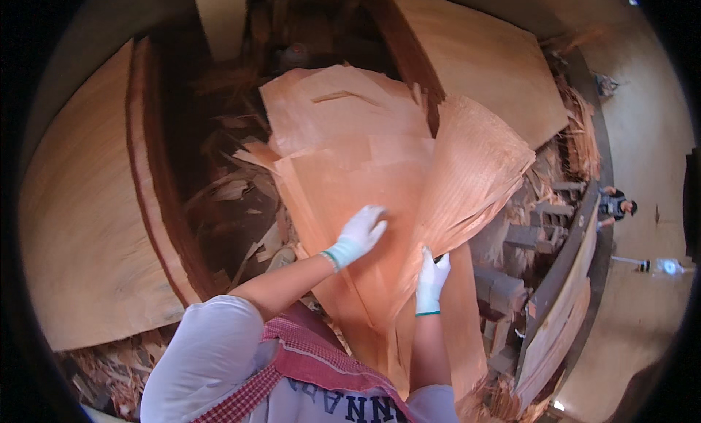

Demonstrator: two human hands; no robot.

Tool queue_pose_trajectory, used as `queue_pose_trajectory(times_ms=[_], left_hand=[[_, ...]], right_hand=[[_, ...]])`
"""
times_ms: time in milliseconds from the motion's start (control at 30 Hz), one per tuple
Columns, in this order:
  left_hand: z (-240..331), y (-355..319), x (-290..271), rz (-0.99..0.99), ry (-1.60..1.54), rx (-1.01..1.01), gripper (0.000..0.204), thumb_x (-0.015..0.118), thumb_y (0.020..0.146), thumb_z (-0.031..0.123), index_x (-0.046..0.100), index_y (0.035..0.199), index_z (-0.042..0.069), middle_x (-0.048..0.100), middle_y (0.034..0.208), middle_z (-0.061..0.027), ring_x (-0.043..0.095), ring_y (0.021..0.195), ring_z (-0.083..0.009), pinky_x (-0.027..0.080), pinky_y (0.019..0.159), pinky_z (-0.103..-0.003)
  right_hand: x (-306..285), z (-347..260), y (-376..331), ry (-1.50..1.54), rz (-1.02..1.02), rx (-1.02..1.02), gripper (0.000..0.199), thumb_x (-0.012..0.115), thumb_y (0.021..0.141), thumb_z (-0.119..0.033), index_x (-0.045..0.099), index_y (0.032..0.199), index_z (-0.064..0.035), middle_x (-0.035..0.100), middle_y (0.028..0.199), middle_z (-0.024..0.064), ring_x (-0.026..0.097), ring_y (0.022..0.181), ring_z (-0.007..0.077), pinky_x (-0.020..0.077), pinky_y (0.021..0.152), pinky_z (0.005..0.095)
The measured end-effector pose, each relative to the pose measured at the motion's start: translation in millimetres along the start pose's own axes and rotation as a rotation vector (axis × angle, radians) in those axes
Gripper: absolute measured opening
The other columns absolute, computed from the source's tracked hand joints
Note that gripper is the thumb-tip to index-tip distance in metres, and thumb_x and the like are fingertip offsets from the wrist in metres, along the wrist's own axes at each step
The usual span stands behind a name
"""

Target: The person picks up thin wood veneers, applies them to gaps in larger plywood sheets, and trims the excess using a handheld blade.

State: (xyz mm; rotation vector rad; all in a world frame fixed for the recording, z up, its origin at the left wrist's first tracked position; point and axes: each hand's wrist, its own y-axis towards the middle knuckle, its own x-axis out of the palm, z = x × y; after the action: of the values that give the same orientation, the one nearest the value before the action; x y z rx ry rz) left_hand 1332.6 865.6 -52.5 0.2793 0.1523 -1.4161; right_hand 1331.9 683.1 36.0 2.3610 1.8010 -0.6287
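My left hand [362, 230], in a white glove, lies over a broad stack of reddish wood veneer sheets [350, 176] with its fingers apart and nothing in them. My right hand [432, 274], gloved too, is closed on the edge of a lifted, fanned bundle of veneer sheets [471, 164], its thumb on top. The bundle leans up and curls to the right above the stack. A small dark spot shows between the thumb and fingers; I cannot make out what it is. A loose veneer strip [347, 97] rests on the far part of the stack.
Tall stacks of pale wood sheets stand at the left [87, 204] and far right [478, 54]. Veneer scraps [234, 186] litter the dark floor. Grey blocks [500, 288] lie to the right. Beyond a panel [558, 335], another person [617, 204] stands at the far right.
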Motion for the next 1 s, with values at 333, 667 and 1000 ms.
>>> queue_pose_trajectory(times_ms=[333,667,1000], left_hand=[[4,-28,24,-0.303,0.372,0.309,0.039,0.059,0.086,0.020,0.053,0.124,0.010,0.051,0.130,-0.0149,0.050,0.120,-0.0340,0.043,0.099,-0.043],[-21,-27,50,-0.506,0.758,0.422,0.050,0.062,0.079,0.025,0.053,0.127,0.015,0.044,0.141,-0.0120,0.044,0.128,-0.0304,0.040,0.100,-0.045],[-16,-30,61,-0.520,0.846,0.536,0.053,0.064,0.078,0.023,0.051,0.129,0.015,0.045,0.141,-0.0130,0.043,0.129,-0.0292,0.040,0.100,-0.044]], right_hand=[[-86,-72,-47,-0.114,0.276,-0.124,0.047,0.062,0.088,-0.009,0.047,0.128,0.0121,0.056,0.127,0.0207,0.054,0.113,0.0254,0.0405,0.100,0.0375],[-247,-217,-148,-0.123,0.745,-0.359,0.050,0.064,0.089,-0.012,0.046,0.130,0.0120,0.056,0.123,0.0153,0.055,0.107,0.0218,0.0448,0.095,0.0338],[-430,-276,-202,-0.292,0.818,-0.592,0.042,0.067,0.089,-0.010,0.054,0.124,0.0079,0.063,0.115,0.0132,0.061,0.102,0.0178,0.0484,0.092,0.0293]])
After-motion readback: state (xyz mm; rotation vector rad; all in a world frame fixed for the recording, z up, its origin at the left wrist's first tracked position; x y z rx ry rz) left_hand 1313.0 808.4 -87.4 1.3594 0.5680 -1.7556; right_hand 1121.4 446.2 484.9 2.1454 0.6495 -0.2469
